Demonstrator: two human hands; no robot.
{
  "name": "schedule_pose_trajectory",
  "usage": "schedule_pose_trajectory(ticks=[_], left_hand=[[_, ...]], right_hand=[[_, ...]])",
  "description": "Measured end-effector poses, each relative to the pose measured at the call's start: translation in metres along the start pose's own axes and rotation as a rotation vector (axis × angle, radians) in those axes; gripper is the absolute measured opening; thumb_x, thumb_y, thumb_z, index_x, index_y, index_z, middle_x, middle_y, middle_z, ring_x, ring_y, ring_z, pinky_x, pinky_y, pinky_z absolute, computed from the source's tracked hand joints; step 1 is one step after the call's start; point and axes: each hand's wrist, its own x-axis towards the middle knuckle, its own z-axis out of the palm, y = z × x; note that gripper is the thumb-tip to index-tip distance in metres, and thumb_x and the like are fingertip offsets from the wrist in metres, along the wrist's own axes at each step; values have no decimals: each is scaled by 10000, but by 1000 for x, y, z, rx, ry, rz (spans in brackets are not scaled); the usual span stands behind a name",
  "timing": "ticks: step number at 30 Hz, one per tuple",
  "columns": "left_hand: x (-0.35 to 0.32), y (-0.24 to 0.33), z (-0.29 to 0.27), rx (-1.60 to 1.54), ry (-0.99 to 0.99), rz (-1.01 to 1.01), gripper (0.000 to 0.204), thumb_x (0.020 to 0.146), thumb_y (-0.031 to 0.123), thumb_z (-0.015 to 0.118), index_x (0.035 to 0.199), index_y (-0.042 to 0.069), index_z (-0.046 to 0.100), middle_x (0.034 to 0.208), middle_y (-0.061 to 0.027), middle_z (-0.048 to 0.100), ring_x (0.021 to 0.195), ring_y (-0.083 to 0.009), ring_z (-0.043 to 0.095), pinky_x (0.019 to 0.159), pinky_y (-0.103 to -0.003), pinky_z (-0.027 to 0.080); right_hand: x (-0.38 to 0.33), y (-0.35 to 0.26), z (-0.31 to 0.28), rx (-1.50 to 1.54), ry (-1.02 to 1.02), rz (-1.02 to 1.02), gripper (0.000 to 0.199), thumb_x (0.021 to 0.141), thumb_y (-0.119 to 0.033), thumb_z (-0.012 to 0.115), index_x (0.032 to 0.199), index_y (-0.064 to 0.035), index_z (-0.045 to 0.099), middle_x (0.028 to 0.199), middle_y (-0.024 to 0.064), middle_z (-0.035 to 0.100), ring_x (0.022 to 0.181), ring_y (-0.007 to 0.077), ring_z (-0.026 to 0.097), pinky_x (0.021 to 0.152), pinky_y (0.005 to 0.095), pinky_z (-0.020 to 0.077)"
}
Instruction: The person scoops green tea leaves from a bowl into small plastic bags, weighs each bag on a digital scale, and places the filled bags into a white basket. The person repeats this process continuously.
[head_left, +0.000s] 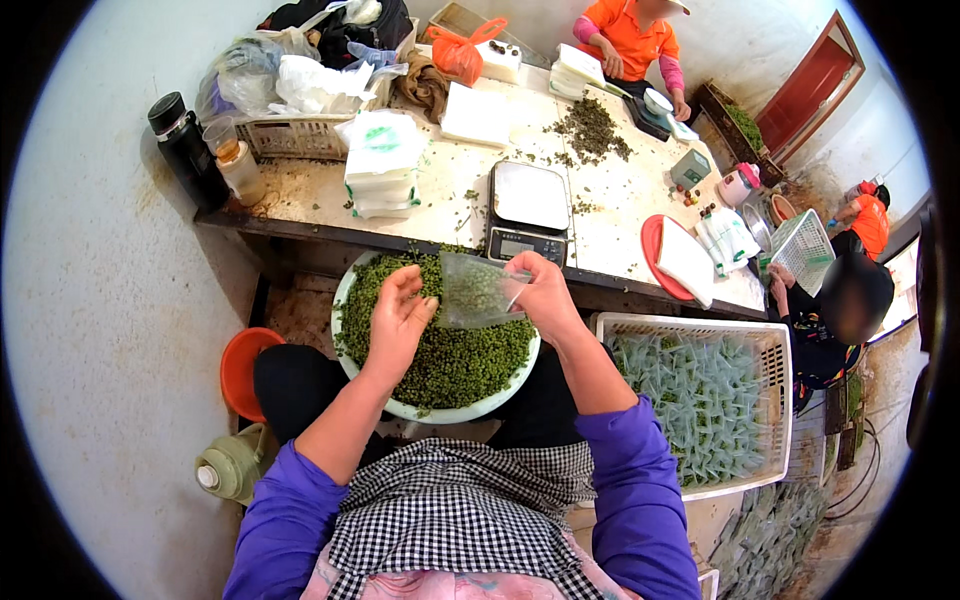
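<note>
My right hand [545, 296] pinches one end of a clear plastic bag [470, 292], which stretches out sideways to the left. The bag looks flat, and green shows through it. Left of the bag, my left hand [398, 325] is apart from it, fingers loosely curled and thumb held away, with nothing visible in it. Both hands are above a wide white basin [408, 412] between my knees. Small round green berries [455, 375], like green peppercorns, fill it. Just beyond the basin, a digital scale [530, 196] with a bare pan stands at the table's edge.
At my right is a white crate [777, 400] of filled bags [690, 400]. The table [610, 225] holds bag stacks [383, 165] and a dark berry heap [592, 130]. An orange bucket [247, 365] and green jug [232, 468] stand left. Co-workers [635, 45] are at the far and right sides.
</note>
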Motion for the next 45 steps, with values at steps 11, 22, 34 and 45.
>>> schedule_pose_trajectory(ticks=[11, 22, 34, 45], left_hand=[[25, 1, 10, -449, -118, -450, 444, 915, 155, 682, 1277, 50, 446, 1083, -53, 622, 979, -155, 614, 819, -321, 534], [60, -22, 33, 387, -187, -20, 105, 873, 38, 669, 974, 20, 651, 975, -15, 604, 801, -87, 580, 744, -232, 480], [83, -50, 77, 1203, -424, 609, 108, 698, 80, 711, 800, 90, 676, 919, -52, 592, 916, -248, 572, 757, -359, 474], [60, -15, 45, 840, -268, 151, 67, 795, 97, 716, 847, 69, 683, 841, -69, 651, 820, -250, 619, 725, -373, 480]], right_hand=[[7, -4, -13, -137, -82, -32, 106, 882, -118, 674, 900, -33, 613, 695, 14, 600, 566, 72, 579, 494, 244, 453], [119, 45, -43, 530, 494, -64, 175, 904, -61, 628, 1031, 26, 544, 822, 96, 621, 635, 145, 611, 541, 262, 493], [50, 92, -43, 522, 326, 99, 88, 931, -58, 592, 1009, -20, 583, 818, 63, 640, 621, 120, 599, 547, 252, 479], [21, 108, -5, 290, 117, -160, 269, 919, -138, 679, 1151, -18, 615, 1008, 11, 653, 891, 73, 581, 762, 226, 482]])
